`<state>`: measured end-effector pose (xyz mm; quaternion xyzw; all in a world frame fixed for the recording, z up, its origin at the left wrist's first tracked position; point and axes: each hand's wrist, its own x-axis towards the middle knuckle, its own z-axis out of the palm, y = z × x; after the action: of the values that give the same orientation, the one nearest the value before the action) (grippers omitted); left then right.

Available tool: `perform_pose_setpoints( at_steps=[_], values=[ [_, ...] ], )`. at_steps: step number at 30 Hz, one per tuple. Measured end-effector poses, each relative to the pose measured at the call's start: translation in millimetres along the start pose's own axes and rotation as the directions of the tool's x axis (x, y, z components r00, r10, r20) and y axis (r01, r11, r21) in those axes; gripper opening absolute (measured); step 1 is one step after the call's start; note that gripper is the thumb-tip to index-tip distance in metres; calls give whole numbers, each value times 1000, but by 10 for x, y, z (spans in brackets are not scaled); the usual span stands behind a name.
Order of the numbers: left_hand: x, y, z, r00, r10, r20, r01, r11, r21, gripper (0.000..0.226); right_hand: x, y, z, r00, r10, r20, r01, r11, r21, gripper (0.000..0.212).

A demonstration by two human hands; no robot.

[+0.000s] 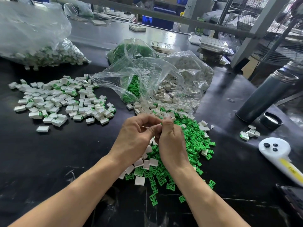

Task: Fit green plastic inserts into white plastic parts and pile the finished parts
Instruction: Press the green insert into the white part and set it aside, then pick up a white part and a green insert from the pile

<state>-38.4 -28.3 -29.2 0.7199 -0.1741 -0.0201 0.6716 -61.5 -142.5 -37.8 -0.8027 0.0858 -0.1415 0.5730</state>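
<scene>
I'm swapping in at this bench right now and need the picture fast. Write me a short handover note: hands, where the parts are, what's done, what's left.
Left hand and right hand: both curled together above the loose pile, pinching a small piece between the fingertips; the piece is mostly hidden.
Loose green inserts and empty white parts: mixed on the black table under the hands, spilling from the open clear bag.
Done: finished parts spread at left; more in the far-left bag.
Left: the large loose pile and what remains in the bag.

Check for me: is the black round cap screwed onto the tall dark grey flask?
No, the black round cap lies on the black table beside the open tall dark grey flask.
</scene>
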Motion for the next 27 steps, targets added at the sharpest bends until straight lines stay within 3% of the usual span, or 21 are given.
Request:
perform_pose_setpoints(
  at_steps=[18,23,27],
  values=[
    [-33,-9,22,999,7,-39,-5,998,63,8,19,51,27,991,-112,-68,109,993,-37,61],
    [-15,-20,19,999,9,-47,-7,999,46,7,39,34,5,997,-82,-7,82,997,10,67],
    [15,-39,-31,995,24,-98,-22,999,27,6,49,32,-59,996,-89,-18,89,996,3,59]
  ],
)
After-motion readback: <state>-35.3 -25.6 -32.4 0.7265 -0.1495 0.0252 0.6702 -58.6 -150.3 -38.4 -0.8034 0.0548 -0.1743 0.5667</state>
